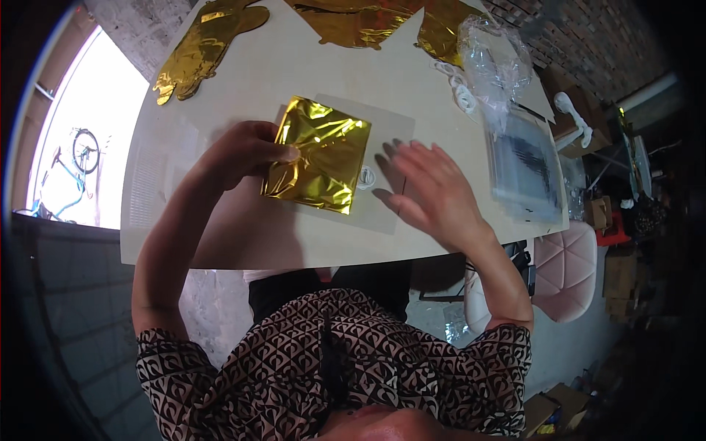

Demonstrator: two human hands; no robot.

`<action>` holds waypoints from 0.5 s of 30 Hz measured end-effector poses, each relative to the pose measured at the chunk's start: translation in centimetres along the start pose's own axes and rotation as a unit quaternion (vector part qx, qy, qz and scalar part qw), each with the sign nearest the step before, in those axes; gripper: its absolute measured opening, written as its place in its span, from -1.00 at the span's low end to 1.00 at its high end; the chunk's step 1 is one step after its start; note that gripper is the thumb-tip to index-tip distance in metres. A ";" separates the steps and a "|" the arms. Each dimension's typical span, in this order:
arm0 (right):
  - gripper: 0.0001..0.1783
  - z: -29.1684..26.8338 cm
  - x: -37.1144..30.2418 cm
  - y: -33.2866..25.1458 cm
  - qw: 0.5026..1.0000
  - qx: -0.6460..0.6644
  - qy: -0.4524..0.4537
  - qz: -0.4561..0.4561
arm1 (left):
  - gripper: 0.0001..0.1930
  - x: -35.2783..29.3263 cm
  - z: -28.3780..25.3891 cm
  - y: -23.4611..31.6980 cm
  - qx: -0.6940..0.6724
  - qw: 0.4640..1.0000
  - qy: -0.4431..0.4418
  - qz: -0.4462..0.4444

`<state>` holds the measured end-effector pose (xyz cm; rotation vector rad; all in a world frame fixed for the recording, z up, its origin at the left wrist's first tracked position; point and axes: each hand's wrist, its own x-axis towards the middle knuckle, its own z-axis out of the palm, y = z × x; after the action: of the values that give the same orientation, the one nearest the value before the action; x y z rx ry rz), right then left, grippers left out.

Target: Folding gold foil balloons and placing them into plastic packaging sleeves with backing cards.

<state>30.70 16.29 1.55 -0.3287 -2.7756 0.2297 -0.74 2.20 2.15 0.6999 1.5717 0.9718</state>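
My left hand [246,154] pinches the left edge of a folded square of shiny gold foil [323,158], thumb on top and fingers underneath. The foil is slightly tilted over the table. My right hand [437,187] hovers to the right of it, fingers spread, with nothing in it. Under the foil lies a flat, see-through sheet [397,125], perhaps a plastic bag. A small coil of white string [365,177] shows on it, beside the foil's right edge.
More gold foil pieces [206,48] lie along the table's far edge. At the right are a crumpled clear plastic bag [496,59], white string loops [463,95] and a stack of clear bags [526,165]. A pink padded chair [566,272] stands past the table's near right edge.
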 end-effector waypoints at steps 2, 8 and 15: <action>-0.17 0.2 -0.7 0.6 1.000 0.010 -0.009 0.025 | -0.62 0.4 0.9 0.2 0.029 0.999 0.014 -0.006; 0.08 1.4 -1.7 1.3 0.995 0.054 -0.044 0.077 | -0.59 2.4 2.7 0.4 0.070 0.997 0.009 -0.003; 0.07 2.4 -2.2 2.0 0.998 0.034 -0.015 0.044 | -0.74 4.1 3.3 0.8 0.029 0.999 -0.044 0.002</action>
<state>32.32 17.37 -1.77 -0.4330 -2.7791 0.3519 1.48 6.79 0.69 0.7779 1.5263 0.8895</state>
